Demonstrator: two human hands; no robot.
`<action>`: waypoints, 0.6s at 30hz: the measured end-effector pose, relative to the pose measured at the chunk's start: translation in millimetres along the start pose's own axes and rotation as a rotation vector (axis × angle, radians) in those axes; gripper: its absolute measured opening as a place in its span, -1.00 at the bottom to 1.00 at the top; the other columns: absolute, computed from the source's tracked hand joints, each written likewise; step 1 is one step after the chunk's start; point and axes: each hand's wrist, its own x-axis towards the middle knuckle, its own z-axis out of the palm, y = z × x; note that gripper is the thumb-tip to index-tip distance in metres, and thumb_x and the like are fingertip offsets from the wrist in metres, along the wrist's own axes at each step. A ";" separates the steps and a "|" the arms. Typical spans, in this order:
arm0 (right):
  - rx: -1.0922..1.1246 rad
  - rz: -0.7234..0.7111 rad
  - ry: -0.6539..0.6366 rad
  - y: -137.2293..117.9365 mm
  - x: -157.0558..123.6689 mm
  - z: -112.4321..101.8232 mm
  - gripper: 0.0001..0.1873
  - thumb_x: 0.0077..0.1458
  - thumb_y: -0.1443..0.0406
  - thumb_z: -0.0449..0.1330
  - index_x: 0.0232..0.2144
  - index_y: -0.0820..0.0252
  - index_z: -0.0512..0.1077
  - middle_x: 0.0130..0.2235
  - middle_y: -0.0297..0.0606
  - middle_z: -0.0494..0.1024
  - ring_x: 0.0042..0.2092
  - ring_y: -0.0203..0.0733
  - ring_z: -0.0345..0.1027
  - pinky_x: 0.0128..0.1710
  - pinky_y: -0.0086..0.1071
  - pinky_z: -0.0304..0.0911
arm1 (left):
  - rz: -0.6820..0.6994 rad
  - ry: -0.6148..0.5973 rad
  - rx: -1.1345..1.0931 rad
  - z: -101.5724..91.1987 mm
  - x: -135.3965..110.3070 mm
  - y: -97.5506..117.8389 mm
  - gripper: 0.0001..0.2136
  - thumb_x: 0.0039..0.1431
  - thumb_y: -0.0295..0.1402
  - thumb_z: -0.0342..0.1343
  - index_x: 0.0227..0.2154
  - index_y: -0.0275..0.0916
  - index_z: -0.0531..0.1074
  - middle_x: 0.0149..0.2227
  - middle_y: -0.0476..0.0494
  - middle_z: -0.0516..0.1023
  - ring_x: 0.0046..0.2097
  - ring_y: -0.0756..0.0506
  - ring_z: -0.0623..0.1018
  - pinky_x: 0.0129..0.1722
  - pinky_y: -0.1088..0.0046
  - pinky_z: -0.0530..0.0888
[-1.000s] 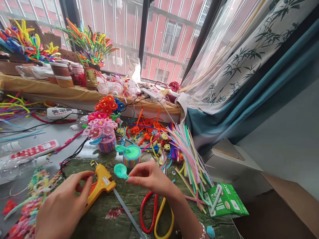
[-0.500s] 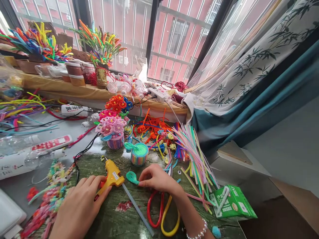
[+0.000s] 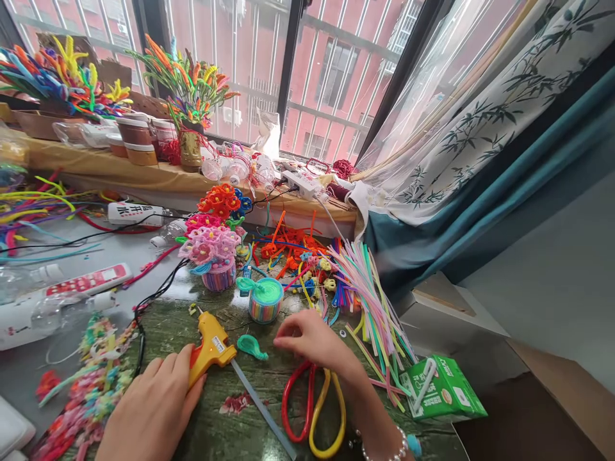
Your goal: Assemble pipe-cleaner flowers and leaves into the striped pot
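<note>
My left hand (image 3: 154, 400) is wrapped round the handle of a yellow hot glue gun (image 3: 211, 339), nozzle pointing away. A long translucent glue stick (image 3: 262, 406) sticks out of its back. Just ahead of the gun lies a teal pipe-cleaner leaf loop (image 3: 252, 347) on the table. My right hand (image 3: 312, 339) hovers to the right of the leaf, apart from it, thumb and forefinger slightly parted with nothing between them. Under my right wrist lie scissors with red and yellow handles (image 3: 298, 400). Beyond stands a small striped pot (image 3: 265, 307) with a teal coiled top and a leaf.
A pink and orange pipe-cleaner flower pot (image 3: 218, 272) stands farther back. Pastel pipe cleaners (image 3: 369, 294) and a green carton (image 3: 446, 387) lie at right. Black cables (image 3: 161, 291) run along the left, near plastic bottles (image 3: 72, 310). Crowded windowsill (image 3: 166, 182) behind.
My right hand has let go of the teal leaf and moved slightly right and up. The leaf now lies on the table. My left hand keeps hold of the glue gun.
</note>
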 end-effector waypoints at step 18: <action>-0.446 -0.285 0.362 -37.9 61.7 -0.3 -0.92 0.16 0.40 0.32 -0.38 0.15 0.56 -0.27 -0.25 0.57 -0.16 -0.12 0.44 -0.15 -0.33 0.24 | -0.146 -0.093 -0.030 11.3 -12.1 -17.3 -0.40 0.19 -0.14 -0.36 0.13 -0.39 0.28 0.11 -0.46 0.52 0.00 -0.36 0.61 0.00 0.07 0.49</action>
